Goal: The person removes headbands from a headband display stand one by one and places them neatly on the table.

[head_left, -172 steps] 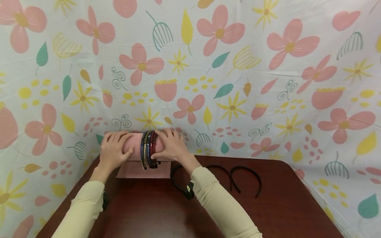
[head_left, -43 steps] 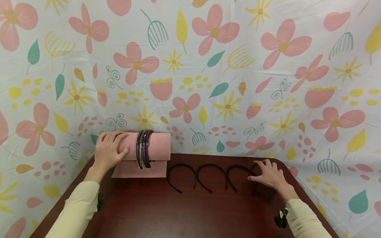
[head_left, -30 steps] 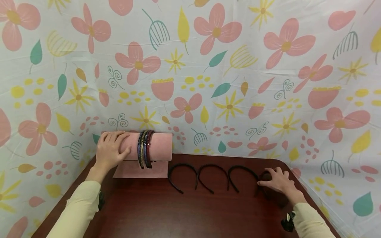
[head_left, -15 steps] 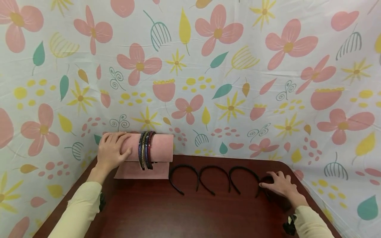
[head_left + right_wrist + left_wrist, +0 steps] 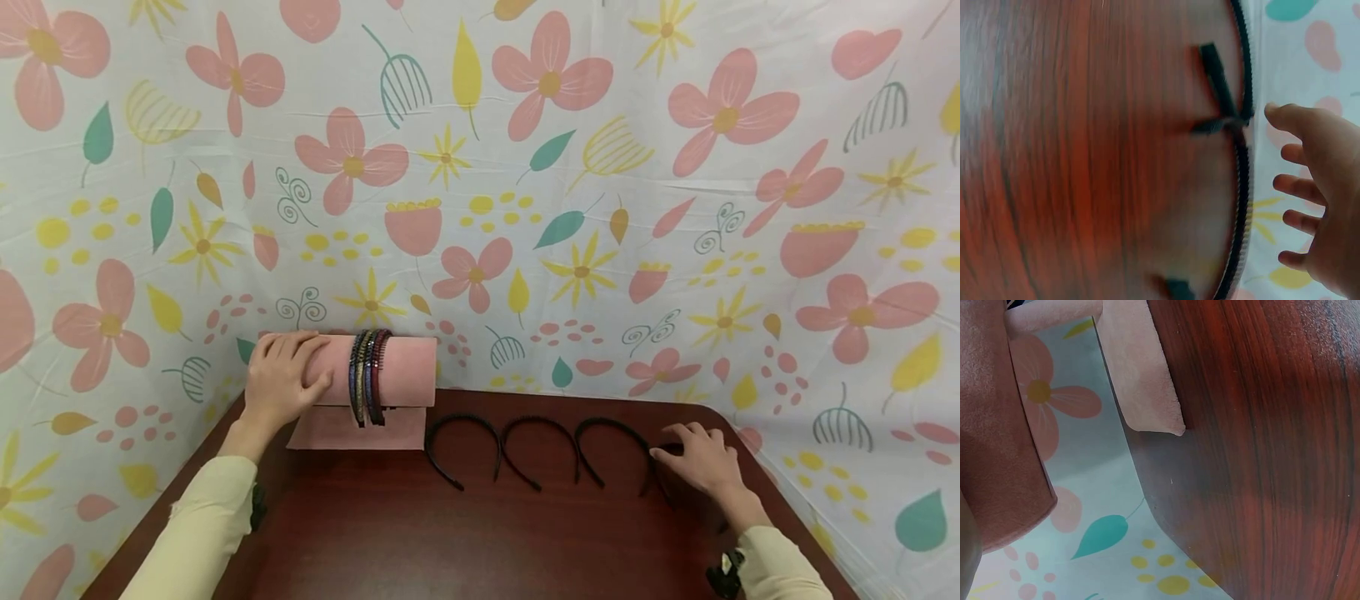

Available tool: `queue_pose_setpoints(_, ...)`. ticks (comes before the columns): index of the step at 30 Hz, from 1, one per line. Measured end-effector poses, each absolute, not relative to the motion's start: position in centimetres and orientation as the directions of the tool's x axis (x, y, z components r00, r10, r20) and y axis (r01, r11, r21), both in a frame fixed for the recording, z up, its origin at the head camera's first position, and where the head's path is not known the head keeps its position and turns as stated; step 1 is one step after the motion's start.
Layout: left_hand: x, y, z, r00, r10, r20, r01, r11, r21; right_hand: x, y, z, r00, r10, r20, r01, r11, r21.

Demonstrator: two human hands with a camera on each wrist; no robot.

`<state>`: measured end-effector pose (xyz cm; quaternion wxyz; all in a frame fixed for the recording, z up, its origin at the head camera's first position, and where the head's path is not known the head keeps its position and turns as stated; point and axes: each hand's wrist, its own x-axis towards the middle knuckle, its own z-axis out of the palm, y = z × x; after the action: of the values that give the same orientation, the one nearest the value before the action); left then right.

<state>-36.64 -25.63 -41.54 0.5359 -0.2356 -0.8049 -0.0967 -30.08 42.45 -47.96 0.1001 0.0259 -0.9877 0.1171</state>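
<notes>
My left hand (image 5: 281, 379) holds the left end of a pink plush roll stand (image 5: 408, 371), fingers over its top and thumb in front. Several glittery headbands (image 5: 365, 375) in blue, gold and dark red circle the roll's middle. My right hand (image 5: 703, 460) hovers at the table's right end with its fingers spread, over a dark headband (image 5: 662, 482) that it partly hides. In the right wrist view the fingers stand apart from a black toothed headband (image 5: 1242, 200). The left wrist view shows the roll's end and its pink base flap (image 5: 1141, 375).
Three black headbands lie in a row right of the stand: a left one (image 5: 465, 419), a middle one (image 5: 540, 420) and a right one (image 5: 615, 423). The dark red wooden table (image 5: 480, 542) meets a flower-patterned cloth (image 5: 480, 167) behind and at both sides.
Earlier both hands were on the roll, which carried more red headbands. My right hand has since moved to the table's right end, shifting only slightly lately. My left hand stays on the roll.
</notes>
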Motion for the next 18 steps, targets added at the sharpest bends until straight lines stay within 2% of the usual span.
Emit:
queue_pose_setpoints(7,-36.6,-25.6,-41.5,-0.321,0.271,0.907,0.488,0.869,-0.086,-30.2,39.8,-46.9,-0.947,-0.066,0.314,-0.15,0.956,-0.252)
queue_pose_setpoints(18,-36.6,-25.7,-41.5,-0.308,0.27,0.912,0.491,0.867,-0.091,-30.2,35.7,-45.6,-0.927,-0.116,0.357,-0.238,0.918,-0.318)
